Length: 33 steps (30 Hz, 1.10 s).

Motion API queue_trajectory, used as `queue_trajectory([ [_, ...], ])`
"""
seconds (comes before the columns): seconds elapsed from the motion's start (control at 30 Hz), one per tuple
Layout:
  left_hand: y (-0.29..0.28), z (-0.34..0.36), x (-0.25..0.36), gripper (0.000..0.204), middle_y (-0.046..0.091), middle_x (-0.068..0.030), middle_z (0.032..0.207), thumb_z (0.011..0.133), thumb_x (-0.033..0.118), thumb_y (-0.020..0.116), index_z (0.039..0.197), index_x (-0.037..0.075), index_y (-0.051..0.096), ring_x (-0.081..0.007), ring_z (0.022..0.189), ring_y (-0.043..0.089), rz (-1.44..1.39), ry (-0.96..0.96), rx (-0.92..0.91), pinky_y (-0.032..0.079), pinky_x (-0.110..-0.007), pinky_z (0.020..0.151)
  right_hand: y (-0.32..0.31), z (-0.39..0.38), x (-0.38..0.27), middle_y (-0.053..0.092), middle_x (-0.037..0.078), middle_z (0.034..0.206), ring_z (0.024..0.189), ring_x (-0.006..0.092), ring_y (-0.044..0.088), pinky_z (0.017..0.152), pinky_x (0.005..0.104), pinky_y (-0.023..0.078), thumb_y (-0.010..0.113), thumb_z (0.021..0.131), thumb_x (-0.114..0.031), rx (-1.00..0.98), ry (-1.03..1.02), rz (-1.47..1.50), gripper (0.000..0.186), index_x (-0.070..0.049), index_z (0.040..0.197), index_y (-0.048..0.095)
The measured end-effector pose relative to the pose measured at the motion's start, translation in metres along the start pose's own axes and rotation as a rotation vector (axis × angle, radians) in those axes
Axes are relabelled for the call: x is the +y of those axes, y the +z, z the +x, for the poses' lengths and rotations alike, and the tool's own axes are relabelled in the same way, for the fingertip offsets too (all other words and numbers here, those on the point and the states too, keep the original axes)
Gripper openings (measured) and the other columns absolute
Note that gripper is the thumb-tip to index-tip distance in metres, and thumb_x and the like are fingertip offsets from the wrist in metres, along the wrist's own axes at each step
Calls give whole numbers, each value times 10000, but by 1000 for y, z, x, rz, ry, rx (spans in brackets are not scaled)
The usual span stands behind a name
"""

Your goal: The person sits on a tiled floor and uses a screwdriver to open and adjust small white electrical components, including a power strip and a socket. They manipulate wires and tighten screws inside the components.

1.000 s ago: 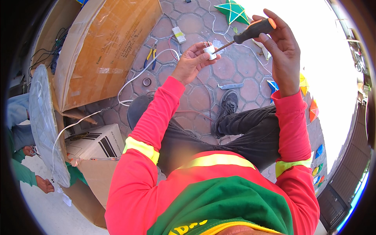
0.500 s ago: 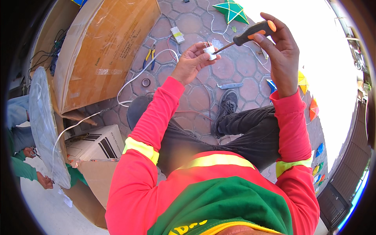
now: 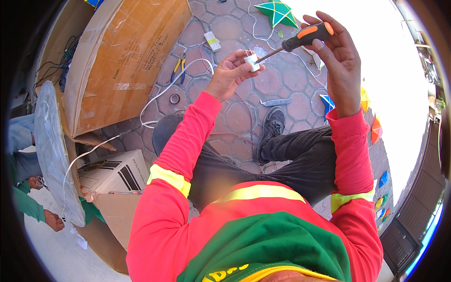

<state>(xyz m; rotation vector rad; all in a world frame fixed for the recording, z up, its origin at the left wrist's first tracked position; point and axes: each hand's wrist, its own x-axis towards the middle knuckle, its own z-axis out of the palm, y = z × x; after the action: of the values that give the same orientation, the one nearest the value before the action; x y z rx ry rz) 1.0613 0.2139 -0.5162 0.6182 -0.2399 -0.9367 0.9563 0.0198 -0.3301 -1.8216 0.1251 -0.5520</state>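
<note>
A white electrical plug point(image 3: 254, 64), its metal prongs pointing away from me, is pinched in my left hand point(image 3: 226, 76). My right hand point(image 3: 342, 63) grips the black and orange handle of a screwdriver point(image 3: 307, 36) between thumb and fingers. The screwdriver slants down to the left, and its tip meets the side of the plug; whether it sits in a screw is too small to tell. Both hands are raised above the paved ground, over my knees.
Pliers point(image 3: 178, 70), a roll of black tape point(image 3: 174, 98), a small flat tool point(image 3: 276, 102) and white cable point(image 3: 164, 90) lie on the pavers. Star lanterns point(image 3: 277, 14) lie beyond and rightward. Cardboard boxes point(image 3: 127, 66) stand at left, near another person's hands point(image 3: 54, 220).
The screwdriver handle has turned, showing a different orange patch. My right hand has shifted slightly up and right with its fingers repositioned; my left hand and the plug stay nearly still.
</note>
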Motion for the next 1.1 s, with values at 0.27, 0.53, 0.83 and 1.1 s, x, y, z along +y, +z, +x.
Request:
queue_trajectory([
  [0.27,0,-1,0,359,620,-133,1243,945,35,653,1289,52,556,-332,1168,641,2,3,-21,561,-384,1005,-4,-1,0,658,151,1264,1171,244,643,1023,379,509,711,916,-110,-3,22,21,503,-86,1391,546],
  [0.53,3,-3,3,354,607,-135,1260,945,31,647,1287,49,557,-337,1176,635,16,3,-6,563,-383,1008,0,0,-2,669,143,1225,1148,230,649,1016,370,513,706,918,-100,1,-4,28,497,-69,1385,540],
  [0.83,5,-5,5,346,603,-140,1277,944,29,647,1278,52,561,-337,1176,635,21,8,1,564,-380,1007,0,-1,2,672,129,1204,1133,227,650,994,352,523,717,912,-104,12,-17,-14,495,-80,1377,548],
  [1.1,4,-6,6,355,606,-137,1284,941,29,653,1282,54,559,-338,1169,641,37,8,8,572,-378,992,2,1,-1,665,133,1217,1142,228,647,1006,359,518,708,919,-106,9,-27,-43,485,-81,1376,548],
])
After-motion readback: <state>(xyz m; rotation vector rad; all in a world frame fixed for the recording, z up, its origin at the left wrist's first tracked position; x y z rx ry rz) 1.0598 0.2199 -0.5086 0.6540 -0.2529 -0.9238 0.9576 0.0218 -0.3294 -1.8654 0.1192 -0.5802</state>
